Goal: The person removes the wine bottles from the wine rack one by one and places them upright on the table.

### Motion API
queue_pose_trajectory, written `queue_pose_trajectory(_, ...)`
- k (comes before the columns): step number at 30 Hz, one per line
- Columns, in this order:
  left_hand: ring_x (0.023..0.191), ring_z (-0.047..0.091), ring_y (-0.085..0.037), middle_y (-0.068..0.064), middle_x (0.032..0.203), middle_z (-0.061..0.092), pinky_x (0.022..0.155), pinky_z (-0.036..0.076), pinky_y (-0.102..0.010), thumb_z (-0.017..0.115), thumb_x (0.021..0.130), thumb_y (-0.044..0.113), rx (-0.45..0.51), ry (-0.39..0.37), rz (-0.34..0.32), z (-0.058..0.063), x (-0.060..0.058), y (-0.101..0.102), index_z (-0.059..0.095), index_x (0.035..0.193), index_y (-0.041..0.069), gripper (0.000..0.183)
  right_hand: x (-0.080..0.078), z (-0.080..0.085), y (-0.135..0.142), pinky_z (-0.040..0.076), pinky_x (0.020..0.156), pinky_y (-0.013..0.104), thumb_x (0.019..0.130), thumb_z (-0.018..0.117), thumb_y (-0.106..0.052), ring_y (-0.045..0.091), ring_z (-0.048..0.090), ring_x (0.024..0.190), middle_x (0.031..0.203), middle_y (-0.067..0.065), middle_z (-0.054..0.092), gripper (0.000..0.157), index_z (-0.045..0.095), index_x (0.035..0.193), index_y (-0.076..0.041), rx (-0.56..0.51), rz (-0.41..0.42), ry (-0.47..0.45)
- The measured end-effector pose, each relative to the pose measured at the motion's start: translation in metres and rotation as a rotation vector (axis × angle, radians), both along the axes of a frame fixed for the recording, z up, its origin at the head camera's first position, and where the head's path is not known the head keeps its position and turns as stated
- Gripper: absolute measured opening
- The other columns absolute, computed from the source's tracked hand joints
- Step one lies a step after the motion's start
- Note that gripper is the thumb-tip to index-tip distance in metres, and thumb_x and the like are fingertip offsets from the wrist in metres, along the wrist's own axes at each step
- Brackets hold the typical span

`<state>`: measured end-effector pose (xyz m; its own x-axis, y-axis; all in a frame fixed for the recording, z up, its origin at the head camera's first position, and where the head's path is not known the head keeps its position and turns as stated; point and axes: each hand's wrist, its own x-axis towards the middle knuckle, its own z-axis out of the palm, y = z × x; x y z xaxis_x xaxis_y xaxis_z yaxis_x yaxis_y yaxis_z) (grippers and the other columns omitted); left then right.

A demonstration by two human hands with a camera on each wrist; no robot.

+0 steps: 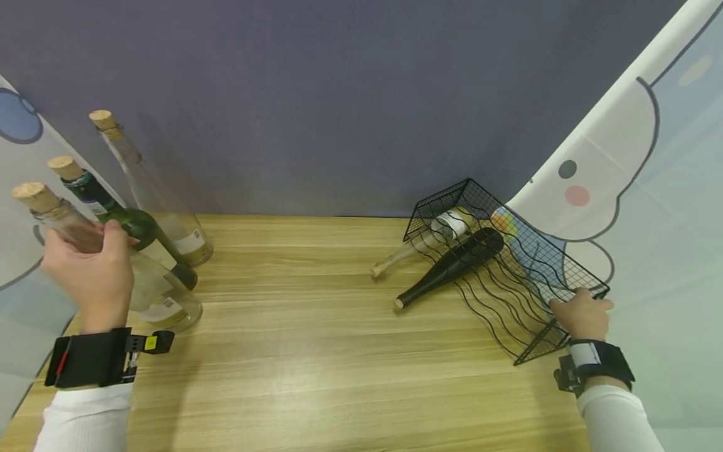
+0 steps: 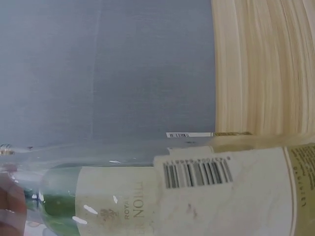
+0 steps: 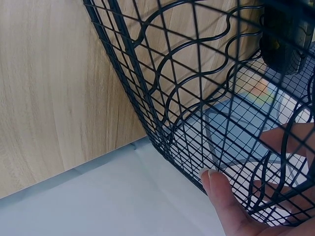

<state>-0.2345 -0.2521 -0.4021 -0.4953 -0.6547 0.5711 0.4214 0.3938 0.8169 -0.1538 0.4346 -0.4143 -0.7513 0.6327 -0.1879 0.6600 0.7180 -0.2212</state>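
Note:
My left hand [image 1: 93, 263] grips the neck of a corked clear bottle [image 1: 155, 292] at the left of the table. Behind that one stand a green bottle [image 1: 148, 233] and another clear bottle [image 1: 169, 220], both corked. In the left wrist view the held bottle's barcode label [image 2: 221, 191] fills the lower part, with green glass showing through. On the right, my right hand [image 1: 582, 314] holds the near corner of a black wire rack [image 1: 531, 301], thumb against the mesh in the right wrist view. A clear bottle [image 1: 415, 246] and a black bottle [image 1: 452, 269] lie in the rack, necks toward the left.
The wooden table [image 1: 316, 351] stretches between the bottles and the rack. A grey-blue backdrop [image 1: 339, 113] rises behind it, and a printed cloth [image 1: 644, 201] hangs at the right, close by the rack.

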Motion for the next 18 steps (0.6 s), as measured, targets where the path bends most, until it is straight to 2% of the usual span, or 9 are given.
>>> queue_pose_trajectory(3, 0.054, 0.052, 0.007, 0.015, 0.071, 0.055, 0.059, 0.039, -0.013, 0.061, 0.088, 0.005, 0.000, 0.029, -0.050, -0.003, -0.001, -0.003, 0.063, 0.098, 0.011, 0.012, 0.000, 0.000, 0.001, 0.049, 0.074, 0.063, 0.094, 0.049, -0.028, 0.068, 0.044, 0.102, 0.129, 0.055, 0.021, 0.071, 0.023, 0.141, 0.019, 0.002, 0.000, -0.007)
queue_pose_trajectory(6, 0.057, 0.057, 0.005, 0.013, 0.073, 0.056, 0.061, 0.044, -0.015, 0.062, 0.089, 0.006, -0.006, 0.045, -0.102, -0.003, 0.000, -0.003, 0.063, 0.106, 0.011, 0.018, -0.001, -0.001, 0.003, 0.049, 0.075, 0.063, 0.094, 0.049, -0.028, 0.068, 0.044, 0.103, 0.129, 0.055, 0.022, 0.071, 0.023, 0.141, 0.019, 0.007, 0.002, -0.011)
queue_pose_trajectory(9, 0.060, 0.057, 0.001, 0.010, 0.073, 0.054, 0.066, 0.048, -0.018, 0.063, 0.088, 0.007, 0.033, 0.009, -0.128, 0.001, 0.002, -0.002, 0.060, 0.113, 0.009, 0.025, -0.001, -0.001, 0.003, 0.049, 0.076, 0.064, 0.094, 0.048, -0.028, 0.068, 0.044, 0.104, 0.129, 0.055, 0.022, 0.071, 0.024, 0.141, 0.019, 0.011, 0.003, -0.011)
queue_pose_trajectory(11, 0.061, 0.057, -0.001, 0.006, 0.072, 0.053, 0.069, 0.049, -0.018, 0.065, 0.087, 0.007, 0.100, -0.024, -0.143, 0.005, 0.003, -0.001, 0.058, 0.118, 0.006, 0.032, 0.000, -0.002, 0.005, 0.049, 0.075, 0.064, 0.094, 0.049, -0.029, 0.069, 0.044, 0.103, 0.128, 0.056, 0.022, 0.072, 0.023, 0.141, 0.019, 0.008, 0.011, -0.011)
queue_pose_trajectory(13, 0.064, 0.058, -0.003, 0.003, 0.076, 0.052, 0.072, 0.050, -0.019, 0.066, 0.087, 0.005, 0.138, -0.030, -0.185, 0.008, 0.005, -0.001, 0.054, 0.122, 0.004, 0.038, 0.000, -0.002, 0.005, 0.049, 0.076, 0.065, 0.094, 0.049, -0.029, 0.069, 0.044, 0.103, 0.128, 0.056, 0.022, 0.072, 0.023, 0.141, 0.020, 0.008, 0.016, -0.008)
queue_pose_trajectory(15, 0.067, 0.059, -0.006, 0.001, 0.082, 0.053, 0.074, 0.050, -0.020, 0.066, 0.086, 0.003, 0.181, -0.003, -0.261, 0.009, 0.006, -0.002, 0.052, 0.125, 0.003, 0.041, 0.000, -0.003, 0.006, 0.048, 0.076, 0.065, 0.094, 0.049, -0.029, 0.069, 0.043, 0.103, 0.128, 0.056, 0.022, 0.072, 0.024, 0.141, 0.020, 0.006, 0.020, -0.005)
queue_pose_trajectory(18, 0.071, 0.059, -0.011, -0.007, 0.093, 0.054, 0.076, 0.050, -0.022, 0.067, 0.084, -0.005, 0.293, 0.083, -0.387, 0.010, 0.006, -0.004, 0.051, 0.123, 0.000, 0.043, -0.001, -0.002, 0.005, 0.048, 0.076, 0.065, 0.095, 0.048, -0.028, 0.069, 0.043, 0.103, 0.128, 0.056, 0.022, 0.071, 0.024, 0.140, 0.020, 0.008, 0.015, 0.002)
